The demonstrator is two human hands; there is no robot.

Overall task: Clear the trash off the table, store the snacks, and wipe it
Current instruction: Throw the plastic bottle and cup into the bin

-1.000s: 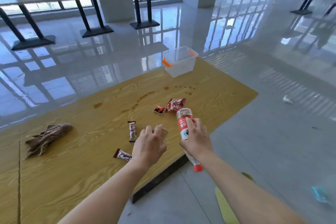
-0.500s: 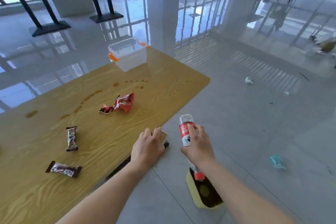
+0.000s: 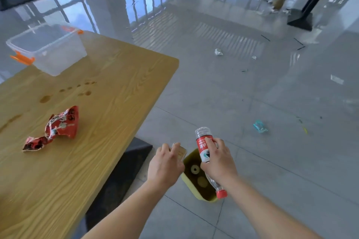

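Observation:
My right hand (image 3: 218, 163) grips an empty plastic bottle (image 3: 203, 145) with a red label and red cap, held cap-down over a yellow-green trash bin (image 3: 196, 190) on the floor. My left hand (image 3: 165, 165) holds a small tan carton (image 3: 180, 151) at the bin's left rim. A crumpled red wrapper (image 3: 58, 128) lies on the wooden table (image 3: 106, 122). Brown spill stains (image 3: 77, 91) mark the tabletop. A clear storage box (image 3: 48, 48) with orange clips stands at the table's far corner.
The table's dark base (image 3: 124, 169) lies just left of the bin. Scattered litter lies on the grey tile floor: a white crumpled paper (image 3: 218, 52) and a teal scrap (image 3: 260, 126). Another table's black base (image 3: 300, 18) stands far right.
My view has swung right and down, off the table. Both hands, still holding the carton and bottle, have moved from the table edge to above the bin.

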